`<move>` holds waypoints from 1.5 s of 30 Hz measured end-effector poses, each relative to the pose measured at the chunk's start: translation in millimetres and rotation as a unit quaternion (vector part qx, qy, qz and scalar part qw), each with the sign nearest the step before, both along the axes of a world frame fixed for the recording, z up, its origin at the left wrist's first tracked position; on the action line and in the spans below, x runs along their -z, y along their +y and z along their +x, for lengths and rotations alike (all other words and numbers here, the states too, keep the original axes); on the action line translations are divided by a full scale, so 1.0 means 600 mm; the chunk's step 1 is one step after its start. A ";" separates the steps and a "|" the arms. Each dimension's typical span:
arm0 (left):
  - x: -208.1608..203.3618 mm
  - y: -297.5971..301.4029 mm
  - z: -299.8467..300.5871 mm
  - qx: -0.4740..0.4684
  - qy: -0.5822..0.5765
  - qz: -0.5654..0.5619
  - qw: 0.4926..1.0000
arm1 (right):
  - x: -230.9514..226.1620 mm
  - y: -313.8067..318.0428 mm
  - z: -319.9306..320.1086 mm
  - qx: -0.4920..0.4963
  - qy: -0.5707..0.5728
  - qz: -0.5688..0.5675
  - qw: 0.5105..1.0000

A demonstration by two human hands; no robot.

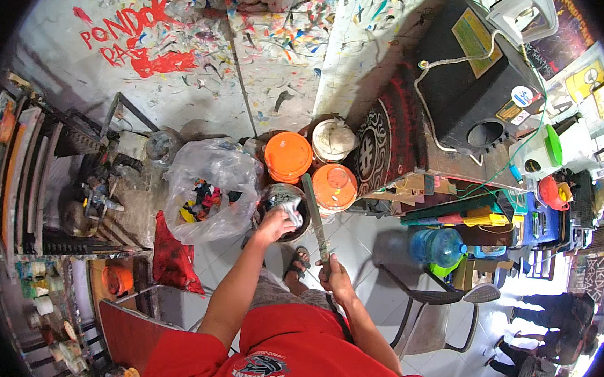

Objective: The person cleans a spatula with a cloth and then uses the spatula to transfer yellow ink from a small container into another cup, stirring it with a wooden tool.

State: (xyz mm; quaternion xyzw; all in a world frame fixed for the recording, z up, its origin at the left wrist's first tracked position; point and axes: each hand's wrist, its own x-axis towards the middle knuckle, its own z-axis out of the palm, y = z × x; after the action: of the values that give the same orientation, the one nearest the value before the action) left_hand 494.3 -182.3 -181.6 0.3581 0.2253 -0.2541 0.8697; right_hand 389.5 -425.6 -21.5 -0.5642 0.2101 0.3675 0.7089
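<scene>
My left hand [276, 226] is closed round a crumpled whitish cloth [290, 212], held over a dark round bucket [304, 226]. What is inside the bucket is mostly hidden by the hand and cloth. My right hand [338, 278] grips the near end of a long, narrow, grey-green tool [316, 221], which looks like a flat blade or stick. It slants away from me, its far end beside the orange-lidded buckets. One orange lid [288, 157] lies beyond the dark bucket; the other orange lid [334, 186] is right of the tool.
A clear plastic bag [213, 161] with colourful scraps stands left of the bucket, near a red cloth [173, 258]. A white bucket [333, 140] sits farther back. To the right are a black speaker [470, 81], a blue water jug [438, 247] and a chair [432, 324].
</scene>
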 end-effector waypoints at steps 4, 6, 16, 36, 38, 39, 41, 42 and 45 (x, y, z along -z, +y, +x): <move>-0.102 -0.048 -0.001 -0.001 -0.016 -0.017 1.000 | 0.042 0.012 0.012 0.043 -0.139 -0.085 0.986; -0.114 -0.046 -0.015 -0.027 -0.045 0.018 0.998 | 0.036 0.022 0.021 -0.007 -0.147 -0.157 0.977; -0.111 -0.061 -0.033 -0.099 0.004 0.138 0.985 | 0.047 0.074 0.042 -0.087 -0.266 -0.304 0.911; -0.073 -0.004 -0.088 -0.122 0.077 0.191 0.971 | 0.096 0.131 0.033 -0.199 -0.393 -0.243 0.864; -0.047 -0.004 -0.084 -0.158 0.058 0.117 0.979 | 0.096 0.139 0.041 -0.217 -0.382 -0.223 0.870; -0.039 0.002 -0.086 -0.161 0.092 0.126 0.975 | 0.097 0.141 0.045 -0.225 -0.375 -0.216 0.873; -0.099 0.009 -0.076 -0.146 0.151 0.139 0.968 | 0.120 0.138 0.061 -0.226 -0.375 -0.230 0.869; -0.126 0.016 -0.074 -0.147 0.181 0.159 0.959 | 0.143 0.138 0.064 -0.218 -0.400 -0.233 0.859; -0.134 0.036 -0.087 -0.150 0.128 0.177 0.964 | 0.134 0.148 0.060 -0.238 -0.451 -0.222 0.831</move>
State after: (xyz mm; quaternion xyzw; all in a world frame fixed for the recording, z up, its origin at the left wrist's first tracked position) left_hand 441.8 -160.8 -101.5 0.4328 0.4266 -0.1208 0.7849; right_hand 425.4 -336.8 -102.1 -0.8418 -0.1983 0.1731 0.4712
